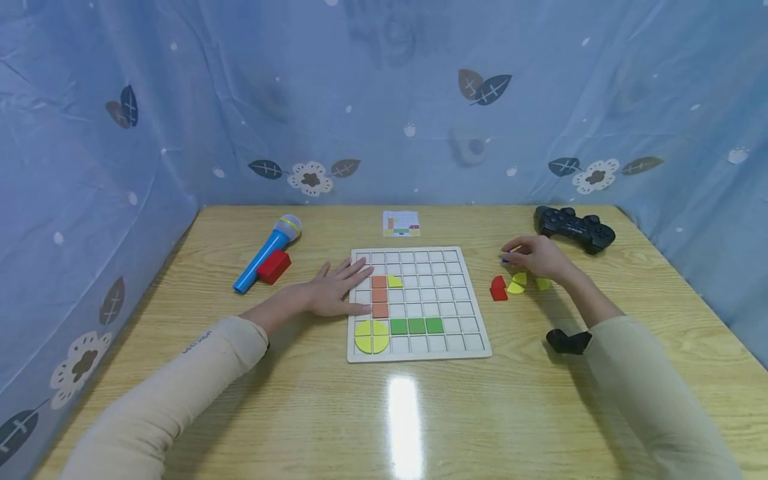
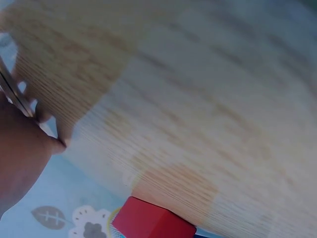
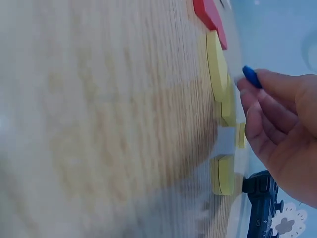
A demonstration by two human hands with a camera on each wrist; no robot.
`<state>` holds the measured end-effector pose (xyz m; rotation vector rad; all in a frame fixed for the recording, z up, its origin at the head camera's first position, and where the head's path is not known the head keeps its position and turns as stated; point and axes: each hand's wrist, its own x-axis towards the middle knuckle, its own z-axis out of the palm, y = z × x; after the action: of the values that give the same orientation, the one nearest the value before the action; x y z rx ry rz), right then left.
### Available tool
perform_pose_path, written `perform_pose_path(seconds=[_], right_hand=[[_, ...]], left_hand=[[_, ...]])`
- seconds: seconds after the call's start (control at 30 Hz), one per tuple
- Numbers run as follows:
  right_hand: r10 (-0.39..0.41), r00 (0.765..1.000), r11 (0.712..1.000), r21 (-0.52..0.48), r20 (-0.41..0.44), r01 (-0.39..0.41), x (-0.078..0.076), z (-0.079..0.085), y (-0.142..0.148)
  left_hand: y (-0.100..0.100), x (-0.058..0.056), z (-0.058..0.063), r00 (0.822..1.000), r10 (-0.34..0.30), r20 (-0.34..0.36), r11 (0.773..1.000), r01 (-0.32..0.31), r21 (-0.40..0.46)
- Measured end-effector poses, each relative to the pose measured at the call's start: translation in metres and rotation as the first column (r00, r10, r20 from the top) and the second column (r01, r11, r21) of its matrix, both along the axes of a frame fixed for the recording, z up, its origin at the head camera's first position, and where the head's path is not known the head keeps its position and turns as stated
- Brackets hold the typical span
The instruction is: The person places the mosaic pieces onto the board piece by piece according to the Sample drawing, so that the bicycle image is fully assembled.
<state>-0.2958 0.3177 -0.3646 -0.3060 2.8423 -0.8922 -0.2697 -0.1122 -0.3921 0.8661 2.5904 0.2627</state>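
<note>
My left hand [image 1: 336, 290] rests flat with spread fingers on the left edge of a white grid board [image 1: 420, 358]. Orange squares [image 1: 380, 295] stand in a column on the board, beside a yellow quarter-round piece [image 1: 394, 281]. Yellow quarters form a circle [image 1: 372, 337] in its near left corner, and three green squares [image 1: 417, 326] run rightward from it. Right of the board, my right hand [image 1: 537, 257] pinches a small blue piece [image 3: 251, 77] between thumb and fingertips. Loose yellow pieces [image 1: 517, 283] and red pieces [image 1: 499, 289] lie on the table close by that hand.
Behind the board lies a small pattern card [image 1: 401, 224]. At the left are a blue toy microphone [image 1: 264, 257] and a red block [image 1: 274, 267]. A black game controller [image 1: 575, 228] sits at the back right. Blue patterned cloth [image 1: 384, 100] hangs behind the table.
</note>
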Motion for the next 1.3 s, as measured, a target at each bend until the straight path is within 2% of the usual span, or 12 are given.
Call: perform_pose_path(seconds=[0.23, 0.47, 0.57, 0.77, 1.0, 1.2, 1.3], right_hand=[[0.001, 0.991, 0.98, -0.197, 0.132, 0.025, 0.016, 0.003, -0.01], [0.114, 0.974, 0.932, -0.361, 0.193, -0.038, 0.034, -0.001, -0.027], [0.165, 0.963, 0.916, -0.395, 0.211, -0.071, 0.043, -0.001, -0.037], [0.213, 0.937, 0.896, -0.437, 0.277, -0.074, 0.059, -0.005, -0.055], [0.286, 0.914, 0.876, -0.465, 0.288, -0.128, 0.075, -0.007, -0.075], [0.293, 0.897, 0.866, -0.49, 0.331, -0.102, 0.09, -0.008, -0.093], [0.286, 0.897, 0.873, -0.478, 0.337, -0.098, 0.097, -0.008, -0.102]], left_hand=[[0.0, 0.0, 0.002, 1.0, -0.004, 0.013, 1.0, 0.004, 0.009], [-0.001, -0.004, -0.007, 1.0, 0.013, 0.018, 1.0, -0.013, 0.007], [-0.001, -0.004, -0.008, 0.999, 0.025, 0.024, 1.0, -0.025, 0.012], [0.0, -0.004, -0.006, 1.0, 0.025, 0.018, 1.0, -0.025, 0.011], [0.0, -0.005, -0.004, 1.0, 0.024, 0.006, 1.0, -0.024, -0.002], [0.001, -0.004, -0.003, 1.0, 0.029, 0.013, 1.0, -0.028, -0.01], [0.001, -0.003, 0.0, 1.0, 0.02, 0.015, 1.0, -0.02, -0.013]])
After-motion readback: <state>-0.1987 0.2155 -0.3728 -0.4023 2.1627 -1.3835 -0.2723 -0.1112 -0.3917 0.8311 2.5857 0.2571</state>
